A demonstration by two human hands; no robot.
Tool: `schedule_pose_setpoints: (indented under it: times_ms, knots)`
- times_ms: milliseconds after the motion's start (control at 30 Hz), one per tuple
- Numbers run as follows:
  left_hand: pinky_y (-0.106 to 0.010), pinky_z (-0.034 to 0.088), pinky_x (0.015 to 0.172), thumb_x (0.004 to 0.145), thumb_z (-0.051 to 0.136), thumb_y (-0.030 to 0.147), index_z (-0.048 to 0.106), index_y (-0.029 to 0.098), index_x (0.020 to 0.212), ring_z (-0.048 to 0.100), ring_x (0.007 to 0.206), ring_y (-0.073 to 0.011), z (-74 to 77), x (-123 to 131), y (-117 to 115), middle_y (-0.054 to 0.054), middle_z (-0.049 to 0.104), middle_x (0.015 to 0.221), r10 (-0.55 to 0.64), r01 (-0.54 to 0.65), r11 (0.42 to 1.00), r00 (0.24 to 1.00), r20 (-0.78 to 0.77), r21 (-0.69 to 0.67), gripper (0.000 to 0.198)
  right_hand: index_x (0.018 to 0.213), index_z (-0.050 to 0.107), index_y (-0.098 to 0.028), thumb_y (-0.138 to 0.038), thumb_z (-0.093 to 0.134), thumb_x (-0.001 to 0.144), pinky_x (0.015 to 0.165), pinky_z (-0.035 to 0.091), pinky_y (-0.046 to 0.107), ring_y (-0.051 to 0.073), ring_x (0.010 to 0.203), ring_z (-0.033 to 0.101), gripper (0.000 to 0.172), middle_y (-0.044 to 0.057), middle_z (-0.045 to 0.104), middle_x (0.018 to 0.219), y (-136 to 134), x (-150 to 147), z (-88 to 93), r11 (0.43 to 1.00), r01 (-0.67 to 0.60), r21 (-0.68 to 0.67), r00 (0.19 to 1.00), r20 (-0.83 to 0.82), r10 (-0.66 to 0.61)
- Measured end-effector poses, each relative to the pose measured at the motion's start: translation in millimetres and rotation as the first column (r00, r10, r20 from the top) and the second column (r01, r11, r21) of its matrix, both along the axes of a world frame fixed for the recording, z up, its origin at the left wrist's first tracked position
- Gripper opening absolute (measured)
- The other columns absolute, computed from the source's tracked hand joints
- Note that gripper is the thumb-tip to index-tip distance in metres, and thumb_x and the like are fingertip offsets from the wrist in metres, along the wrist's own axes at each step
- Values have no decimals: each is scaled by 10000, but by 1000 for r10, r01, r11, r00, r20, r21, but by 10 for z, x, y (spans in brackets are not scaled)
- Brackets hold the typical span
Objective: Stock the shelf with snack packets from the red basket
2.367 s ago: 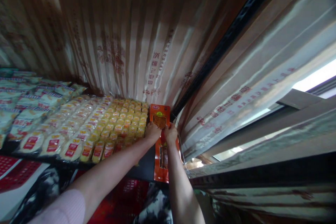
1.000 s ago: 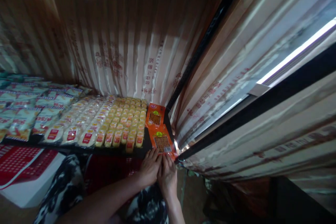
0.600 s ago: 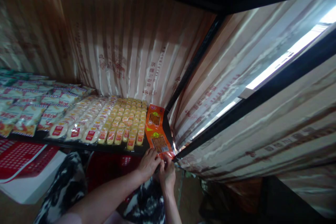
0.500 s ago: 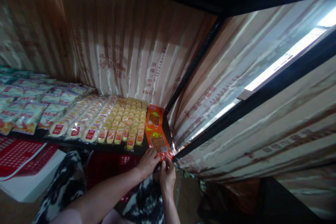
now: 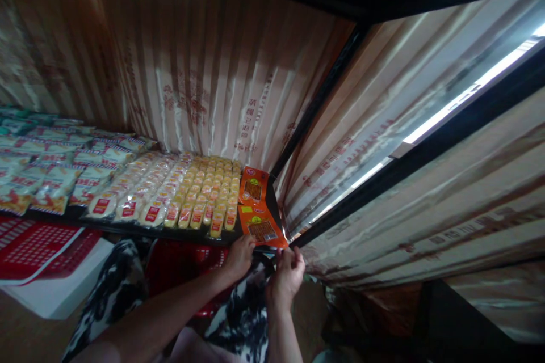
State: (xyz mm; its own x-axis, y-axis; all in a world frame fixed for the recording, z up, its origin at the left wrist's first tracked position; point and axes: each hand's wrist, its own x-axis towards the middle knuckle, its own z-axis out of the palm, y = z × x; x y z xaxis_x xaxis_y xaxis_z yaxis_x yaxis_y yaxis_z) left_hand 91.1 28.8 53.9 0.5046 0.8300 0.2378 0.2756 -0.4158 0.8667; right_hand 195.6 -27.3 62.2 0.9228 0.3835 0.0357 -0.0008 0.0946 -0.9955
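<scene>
On the shelf's right end lie two orange snack packets, a far packet [image 5: 253, 184] and a near packet [image 5: 260, 227], both with a window showing brown food. My left hand [image 5: 240, 256] has its fingers curled at the near packet's left front corner. At the right front corner, the bent fingers of my right hand [image 5: 286, 279] pinch the packet's edge; the fingertips are partly blurred. Just left of the packets stand rows of small yellow wrapped cakes [image 5: 204, 193], beside rows of round white wrapped pastries [image 5: 128, 193].
Larger snack bags [image 5: 55, 181] fill the left of the black shelf [image 5: 162, 232]. Below it are a red basket [image 5: 46, 249] on a white box [image 5: 80, 278] and another red container [image 5: 179, 266]. Pleated printed sheeting [image 5: 213, 68] and a dark post [image 5: 323, 96] border the shelf.
My hands have moved apart along the near packet's front edge, the right one going rightward to the corner. The near packet now lies flatter. The view has shifted slightly.
</scene>
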Motion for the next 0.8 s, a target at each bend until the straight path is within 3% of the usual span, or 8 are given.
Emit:
schedule_pose_setpoints:
  times_ms: [133,233,333,400,567,700,800]
  knots:
    - [-307,460,870,926,333,263,537,208,841,606,917,-173,4,-170,-83,-59,649,931,-3,10,997,995,100,-76,228,1042,486,-233,-508,504,824,724,584,328,190,857,656,351,61,615,952,-145,89,-61,999,-5,48,997,-72,8]
    - [-290,455,871,915,359,256,538,207,811,616,940,-166,-24,-301,-160,-54,668,928,-67,81,989,992,111,-121,213,883,499,-239,-500,558,786,639,588,300,159,694,651,285,5,606,756,-270,133,-114,998,22,51,962,-272,-8]
    - [-285,462,853,902,380,249,548,198,793,626,929,-171,-41,-402,-233,-55,673,902,-157,166,978,984,82,-127,207,885,554,-216,-517,585,765,564,565,255,135,621,647,326,-2,646,719,-382,95,-66,988,-136,80,827,-540,157]
    - [-290,460,866,900,383,242,564,193,809,624,948,-175,-43,-450,-269,-63,674,929,-171,178,977,983,66,-121,208,924,590,-196,-537,604,753,572,571,272,153,654,669,382,29,694,790,-440,37,9,947,-294,130,732,-606,311]
    - [-301,464,883,892,397,210,568,186,780,631,985,-190,-89,-546,-306,-74,680,927,-181,192,973,979,95,-126,205,1004,603,-203,-359,788,593,702,578,322,198,781,700,477,29,727,919,-520,-86,140,841,-515,164,688,-505,520]
    - [-295,479,881,806,473,121,588,176,816,639,983,-181,-131,-597,-327,-62,684,938,-194,225,952,968,158,-208,128,1062,599,-216,-359,772,584,699,568,368,251,826,702,528,33,727,899,-558,-136,152,835,-536,123,724,-443,530]
    - [-309,495,870,777,499,104,614,161,951,642,964,-177,-89,-580,-342,-78,674,1043,-173,216,926,971,163,-309,216,1107,591,-216,-359,763,598,706,564,377,265,865,698,556,50,726,935,-587,-171,179,830,-540,144,722,-428,544]
